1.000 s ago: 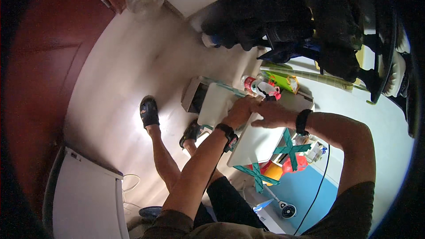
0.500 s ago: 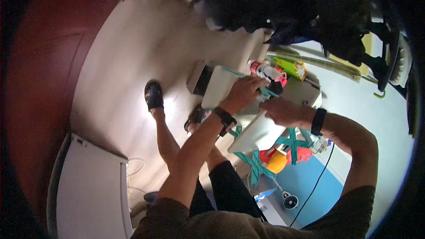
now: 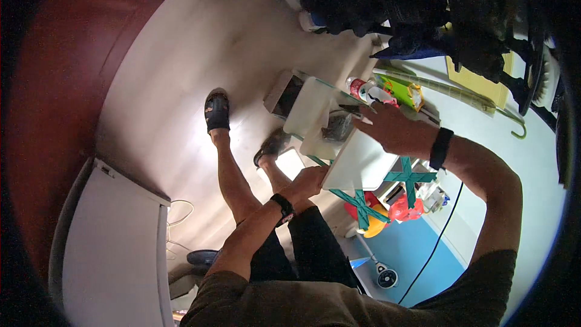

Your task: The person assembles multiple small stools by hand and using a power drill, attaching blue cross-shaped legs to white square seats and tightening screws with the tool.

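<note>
A folding frame with two white panels and green crossed struts [image 3: 361,209] stands before my knees. My left hand [image 3: 307,184] is closed at the near left corner of the nearer white panel [image 3: 363,160]. Over that panel's far edge is my right hand [image 3: 393,128], its fingers bent and drawn together. A slim dark pointed object [image 3: 349,108] sticks out by its fingertips; I cannot make out its kind. Between the nearer panel and the farther white panel [image 3: 311,106] lies a dark bundle [image 3: 337,126] in what looks like clear plastic.
Past the frame are a red-labelled bottle [image 3: 356,86] and a bright green bag [image 3: 404,92]. An open box [image 3: 283,94] stands on the floor. Dark clothes [image 3: 411,6] hang at the upper right, near an umbrella [image 3: 448,88]. A small fan [image 3: 387,277] is at the lower right.
My left hand has moved from the far part of the frame back to the nearer panel's corner. My right hand stays near the panel's far edge. The dark bundle now shows.
</note>
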`<control>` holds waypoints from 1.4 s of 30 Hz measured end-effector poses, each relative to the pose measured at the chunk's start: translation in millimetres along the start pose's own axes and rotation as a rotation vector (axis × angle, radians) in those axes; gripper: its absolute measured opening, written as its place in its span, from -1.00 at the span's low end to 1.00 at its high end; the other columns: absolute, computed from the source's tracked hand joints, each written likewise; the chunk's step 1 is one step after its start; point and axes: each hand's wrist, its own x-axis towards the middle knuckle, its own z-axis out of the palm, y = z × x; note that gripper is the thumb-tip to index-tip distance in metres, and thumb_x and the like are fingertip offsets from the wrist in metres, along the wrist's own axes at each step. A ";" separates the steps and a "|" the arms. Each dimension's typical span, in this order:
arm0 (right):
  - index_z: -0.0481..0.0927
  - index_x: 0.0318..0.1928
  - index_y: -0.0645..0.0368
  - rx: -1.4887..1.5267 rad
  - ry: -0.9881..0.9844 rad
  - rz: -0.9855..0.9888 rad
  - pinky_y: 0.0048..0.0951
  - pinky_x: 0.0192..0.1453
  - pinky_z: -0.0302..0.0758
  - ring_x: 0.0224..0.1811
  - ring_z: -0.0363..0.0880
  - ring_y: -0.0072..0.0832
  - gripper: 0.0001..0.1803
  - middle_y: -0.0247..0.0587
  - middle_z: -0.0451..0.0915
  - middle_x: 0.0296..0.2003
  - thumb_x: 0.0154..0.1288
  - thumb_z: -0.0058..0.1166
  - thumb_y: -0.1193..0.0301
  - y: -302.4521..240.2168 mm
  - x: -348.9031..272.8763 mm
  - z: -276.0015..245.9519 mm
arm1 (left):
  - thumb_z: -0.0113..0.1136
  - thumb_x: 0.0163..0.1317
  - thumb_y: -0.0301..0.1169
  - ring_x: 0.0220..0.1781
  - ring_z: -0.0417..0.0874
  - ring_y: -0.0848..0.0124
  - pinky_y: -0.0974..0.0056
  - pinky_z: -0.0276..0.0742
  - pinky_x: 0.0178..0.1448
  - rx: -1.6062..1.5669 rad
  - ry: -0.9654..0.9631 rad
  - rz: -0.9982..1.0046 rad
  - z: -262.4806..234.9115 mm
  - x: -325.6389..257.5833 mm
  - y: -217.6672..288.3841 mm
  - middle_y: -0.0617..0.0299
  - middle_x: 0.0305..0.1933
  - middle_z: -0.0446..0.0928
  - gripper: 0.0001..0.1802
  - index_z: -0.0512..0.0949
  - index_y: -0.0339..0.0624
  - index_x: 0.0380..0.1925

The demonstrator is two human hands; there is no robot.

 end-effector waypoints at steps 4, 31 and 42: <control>0.38 0.08 0.37 0.178 -0.166 -0.162 -0.16 -0.06 0.51 -0.04 0.49 -0.15 -0.44 0.09 0.45 -0.03 -0.02 0.07 0.48 -31.8 1.7 -15.5 | 0.13 -0.04 -0.49 -0.04 0.57 0.04 0.06 0.52 0.01 0.057 -0.090 0.087 -6.3 -0.9 -5.5 -0.05 -0.12 0.57 -0.64 0.52 -0.16 -0.15; 0.62 -0.57 0.14 0.224 -0.094 -0.206 -0.23 -0.35 0.45 -0.45 0.62 -0.25 -0.84 -0.12 0.61 -0.55 -0.12 0.08 0.33 -120.7 70.8 86.5 | 0.23 -0.04 -0.28 -0.31 0.62 0.08 0.10 0.49 -0.26 -0.416 0.116 0.066 45.0 17.9 -60.1 0.04 -0.43 0.60 -0.80 0.59 -0.18 -0.50; 0.65 -0.62 0.05 0.396 -0.248 -0.552 -0.25 -0.44 0.52 -0.54 0.63 -0.27 -0.85 -0.20 0.59 -0.64 -0.19 0.14 0.28 -169.2 33.0 55.1 | 0.17 0.04 -0.39 -0.33 0.65 0.17 0.06 0.51 -0.22 0.232 -0.053 0.230 23.9 39.8 -26.3 0.11 -0.41 0.61 -0.76 0.63 0.08 -0.24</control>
